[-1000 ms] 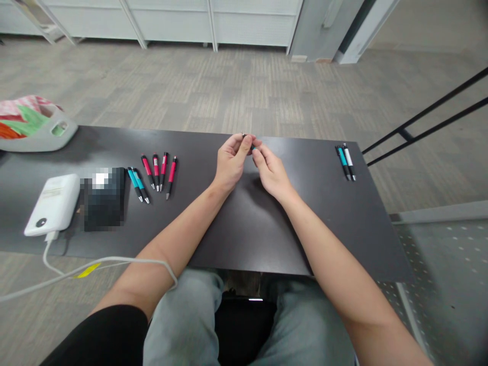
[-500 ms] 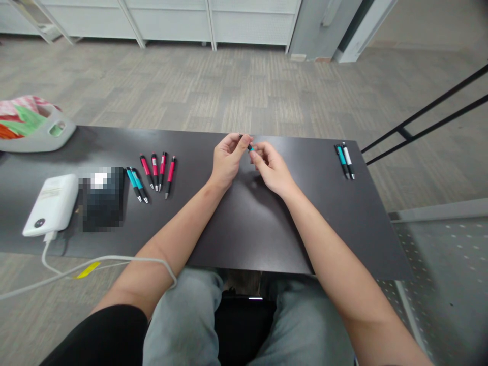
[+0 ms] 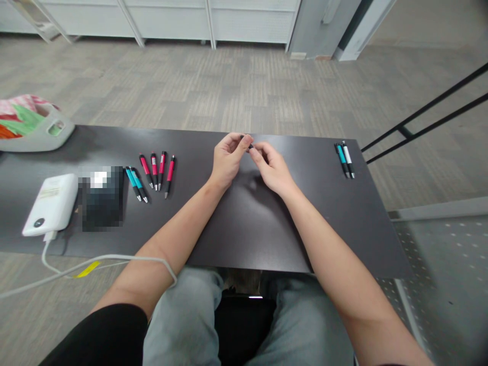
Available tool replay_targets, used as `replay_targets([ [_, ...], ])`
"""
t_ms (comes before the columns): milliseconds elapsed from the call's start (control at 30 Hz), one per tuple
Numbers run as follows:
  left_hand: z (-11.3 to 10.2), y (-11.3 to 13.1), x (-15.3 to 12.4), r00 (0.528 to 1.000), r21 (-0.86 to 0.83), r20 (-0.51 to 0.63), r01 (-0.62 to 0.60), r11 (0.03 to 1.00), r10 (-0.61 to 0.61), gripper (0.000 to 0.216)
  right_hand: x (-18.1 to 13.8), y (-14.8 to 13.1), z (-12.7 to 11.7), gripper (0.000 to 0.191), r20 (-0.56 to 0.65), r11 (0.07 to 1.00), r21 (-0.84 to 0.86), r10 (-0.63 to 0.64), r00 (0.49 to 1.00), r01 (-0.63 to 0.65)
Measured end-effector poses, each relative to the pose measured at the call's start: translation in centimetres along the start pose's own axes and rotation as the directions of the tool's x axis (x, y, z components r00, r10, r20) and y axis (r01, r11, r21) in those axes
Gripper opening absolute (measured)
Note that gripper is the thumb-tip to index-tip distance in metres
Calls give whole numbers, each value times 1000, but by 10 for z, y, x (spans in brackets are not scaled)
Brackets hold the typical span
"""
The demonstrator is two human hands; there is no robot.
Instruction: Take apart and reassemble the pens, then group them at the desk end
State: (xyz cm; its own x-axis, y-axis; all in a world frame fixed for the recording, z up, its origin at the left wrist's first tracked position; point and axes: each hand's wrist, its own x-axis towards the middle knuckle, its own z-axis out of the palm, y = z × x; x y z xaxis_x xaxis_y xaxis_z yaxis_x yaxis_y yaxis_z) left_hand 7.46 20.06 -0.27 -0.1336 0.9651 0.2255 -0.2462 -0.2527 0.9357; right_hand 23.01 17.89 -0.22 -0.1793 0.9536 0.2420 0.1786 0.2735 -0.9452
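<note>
Fingertips of both my hands meet above the far middle of the dark rectangular worktop (image 3: pixel 244 223), just above the centre of the frame. My left hand (image 3: pixel 227 161) pinches one end of a small dark pen with a teal body (image 3: pixel 249 146), thumb and forefinger closed on it; my right hand (image 3: pixel 271 168) is clamped on the other end, so only a short stretch of the pen shows between the two grips. The pen is held off the worktop, and I cannot tell how much of it my fingers hide.

At centre left of the frame lie two teal-and-black pens (image 3: pixel 136 184) side by side, touching, and just right of them four pink-and-black pens (image 3: pixel 158 170) in a loose row, tips toward me. At the right end of the worktop, in the upper right part of it, sit a teal pen and a white pen (image 3: pixel 345 159), close together.

At the far left edge rests a grey plastic basket with a handle slot (image 3: pixel 41 140); it holds crumpled red, green and white fabric or wrapping (image 3: pixel 21 114), what exactly I cannot tell. Nearer me on the left lies a white rectangular power bank (image 3: pixel 51 204) with a white cable (image 3: pixel 95 262) running off the worktop edge and over my left forearm. Beside it is a black boxy object (image 3: pixel 102 197), blurred.
</note>
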Motion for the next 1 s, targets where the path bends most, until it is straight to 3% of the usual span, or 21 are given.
replay_targets([
  [400, -1, -2, 1, 1000, 42, -4, -10, 999, 10, 47, -1, 4, -1, 58, -6, 998, -48, -31, 999, 31],
  [567, -3, -1, 3, 998, 41, -52, -18, 999, 20, 46, -1, 7, 0, 48, -65, 999, -39, -26, 998, 24],
  [767, -6, 4, 7, 995, 8, -99, 16, 1000, -16, 39, -2, 6, -2, 38, -34, 996, -87, 3, 999, -6],
  [1000, -19, -5, 20, 985, 89, -162, -45, 995, 59, 40, 2, 12, -10, 34, -91, 990, -135, 14, 996, -27],
])
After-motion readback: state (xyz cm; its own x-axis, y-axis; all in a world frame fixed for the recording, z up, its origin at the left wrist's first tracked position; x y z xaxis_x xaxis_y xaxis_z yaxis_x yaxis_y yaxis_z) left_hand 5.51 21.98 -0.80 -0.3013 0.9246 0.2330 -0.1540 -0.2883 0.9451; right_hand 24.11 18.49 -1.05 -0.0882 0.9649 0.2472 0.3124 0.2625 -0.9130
